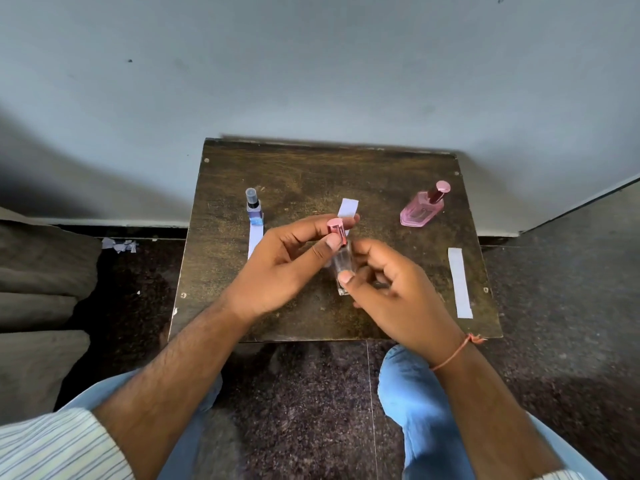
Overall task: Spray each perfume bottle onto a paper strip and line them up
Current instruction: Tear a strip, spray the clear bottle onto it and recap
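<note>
over the middle of a small wooden table [311, 174], the left hand [277, 268] pinches a pink cap [336, 230], seemingly atop a clear bottle [343, 265] gripped by the right hand [391, 289]. a blue bottle [254, 209] stands far left, a pink bottle [424, 206] far right, paper strips [460, 282] beside them.

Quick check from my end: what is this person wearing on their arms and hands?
Both hands are bare, no gloves or rings visible. The right hand has a thin orange-red thread bracelet tied at the wrist. The left hand has nothing at its wrist; further up that arm is a pale sleeve with fine stripes. Both forearms are otherwise uncovered.
</note>
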Tool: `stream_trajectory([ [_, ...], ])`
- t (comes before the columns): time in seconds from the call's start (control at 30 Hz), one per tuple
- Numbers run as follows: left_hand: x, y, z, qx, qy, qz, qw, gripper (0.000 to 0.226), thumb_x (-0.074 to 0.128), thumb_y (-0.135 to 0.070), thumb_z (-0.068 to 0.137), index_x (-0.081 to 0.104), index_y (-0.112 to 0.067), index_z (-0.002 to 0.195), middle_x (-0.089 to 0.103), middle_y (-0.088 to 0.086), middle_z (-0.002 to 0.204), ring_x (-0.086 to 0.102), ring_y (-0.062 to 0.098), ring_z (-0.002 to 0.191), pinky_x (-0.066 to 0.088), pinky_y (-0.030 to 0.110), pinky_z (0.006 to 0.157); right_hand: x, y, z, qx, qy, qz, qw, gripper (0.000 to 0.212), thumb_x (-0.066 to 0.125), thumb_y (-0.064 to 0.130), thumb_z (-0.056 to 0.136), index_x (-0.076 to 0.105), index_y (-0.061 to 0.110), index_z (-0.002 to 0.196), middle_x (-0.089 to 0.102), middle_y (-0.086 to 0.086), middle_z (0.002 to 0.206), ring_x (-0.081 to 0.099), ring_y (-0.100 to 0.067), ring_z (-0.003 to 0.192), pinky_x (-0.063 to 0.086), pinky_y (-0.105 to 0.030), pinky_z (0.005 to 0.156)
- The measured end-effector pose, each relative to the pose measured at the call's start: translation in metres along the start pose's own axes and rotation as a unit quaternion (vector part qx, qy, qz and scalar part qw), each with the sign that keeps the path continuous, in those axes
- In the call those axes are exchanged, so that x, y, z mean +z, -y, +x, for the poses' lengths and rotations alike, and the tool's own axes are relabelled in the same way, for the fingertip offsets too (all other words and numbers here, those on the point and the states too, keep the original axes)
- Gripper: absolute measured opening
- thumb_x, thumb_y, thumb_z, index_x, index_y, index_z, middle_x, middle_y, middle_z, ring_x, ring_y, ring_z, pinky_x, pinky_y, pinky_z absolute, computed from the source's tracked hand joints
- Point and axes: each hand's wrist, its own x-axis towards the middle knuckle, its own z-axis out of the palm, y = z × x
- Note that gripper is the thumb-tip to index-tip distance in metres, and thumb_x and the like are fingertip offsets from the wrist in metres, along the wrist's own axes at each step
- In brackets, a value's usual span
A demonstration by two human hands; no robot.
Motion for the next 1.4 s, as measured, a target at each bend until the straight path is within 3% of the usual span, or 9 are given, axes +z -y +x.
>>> stream_trajectory([
  [0.17,0.005,0.005,0.006,0.010,-0.023,-0.030,0.999,0.035,0.063,-0.016,0.104,0.073,-0.001,0.133,0.077,0.005,0.137,0.070,0.015,0.133,0.054,0.024,0.109,-0.006,-0.008,0.003,-0.015,-0.006,-0.033,0.999,0.033,0.076,0.028,0.099,0.072,0.034,0.132,0.076,0.023,0.108,0.066,-0.007,0.094,0.064,-0.052,0.082],
  [0.37,0.010,0.011,0.008,0.013,-0.089,-0.024,0.996,0.033,0.068,-0.019,0.103,0.076,-0.005,0.131,0.077,0.000,0.137,0.069,0.010,0.133,0.053,0.024,0.112,-0.022,-0.022,-0.001,-0.005,-0.045,-0.050,0.998,0.034,0.077,0.033,0.098,0.071,0.032,0.131,0.078,0.013,0.112,0.071,-0.015,0.100,0.064,-0.052,0.081],
  [0.47,0.011,0.023,0.007,0.040,-0.100,0.104,0.989,0.030,0.076,-0.026,0.102,0.080,-0.014,0.129,0.077,-0.006,0.135,0.068,0.009,0.133,0.054,0.039,0.116,-0.026,-0.024,-0.001,-0.001,-0.073,-0.034,0.997,0.034,0.075,0.039,0.093,0.071,0.034,0.126,0.080,0.014,0.111,0.076,-0.016,0.101,0.065,-0.054,0.085],
  [0.57,0.011,0.039,0.004,0.089,-0.050,0.264,0.959,0.033,0.076,-0.043,0.100,0.080,-0.028,0.130,0.076,-0.013,0.137,0.065,0.008,0.136,0.049,0.048,0.118,-0.027,-0.027,0.000,0.004,-0.097,-0.003,0.995,0.036,0.076,0.037,0.090,0.072,0.034,0.126,0.080,0.013,0.114,0.077,-0.014,0.103,0.066,-0.055,0.086],
  [0.67,0.010,0.045,-0.002,0.081,-0.007,0.360,0.930,0.038,0.065,-0.061,0.102,0.072,-0.047,0.136,0.061,-0.037,0.144,0.053,0.012,0.149,0.041,0.060,0.117,-0.028,-0.026,0.001,0.002,-0.112,0.012,0.994,0.040,0.077,0.039,0.089,0.072,0.032,0.128,0.081,0.008,0.115,0.078,-0.012,0.103,0.067,-0.050,0.089],
  [0.77,0.008,0.046,-0.010,0.075,0.004,0.421,0.904,0.040,0.059,-0.065,0.101,0.069,-0.052,0.138,0.056,-0.041,0.148,0.042,0.012,0.156,0.033,0.059,0.117,-0.029,-0.026,0.002,0.000,-0.118,0.032,0.992,0.036,0.080,0.031,0.091,0.073,0.030,0.126,0.082,0.005,0.115,0.078,-0.012,0.103,0.066,-0.050,0.090],
  [0.83,0.006,0.047,-0.013,0.077,0.007,0.444,0.892,0.041,0.058,-0.065,0.102,0.069,-0.050,0.139,0.056,-0.038,0.150,0.040,0.013,0.158,0.031,0.057,0.117,-0.029,-0.026,0.003,0.004,-0.119,0.041,0.992,0.040,0.079,0.038,0.089,0.072,0.029,0.127,0.081,0.002,0.118,0.079,-0.015,0.107,0.066,-0.052,0.092],
  [1.03,0.001,0.049,-0.015,0.073,0.012,0.462,0.884,0.045,0.052,-0.069,0.101,0.068,-0.052,0.138,0.053,-0.041,0.149,0.036,0.012,0.161,0.029,0.055,0.120,-0.028,-0.024,0.004,0.005,-0.113,0.042,0.993,0.042,0.077,0.045,0.087,0.072,0.031,0.126,0.081,0.003,0.119,0.078,-0.018,0.107,0.065,-0.056,0.092],
  [1.4,-0.014,0.044,-0.015,0.059,0.035,0.375,0.924,0.036,0.062,-0.065,0.097,0.071,-0.056,0.131,0.057,-0.045,0.142,0.038,0.005,0.159,0.025,0.055,0.122,-0.026,-0.023,0.006,0.003,-0.113,0.036,0.993,0.037,0.077,0.040,0.088,0.072,0.033,0.124,0.082,0.007,0.117,0.079,-0.018,0.103,0.064,-0.059,0.091],
])
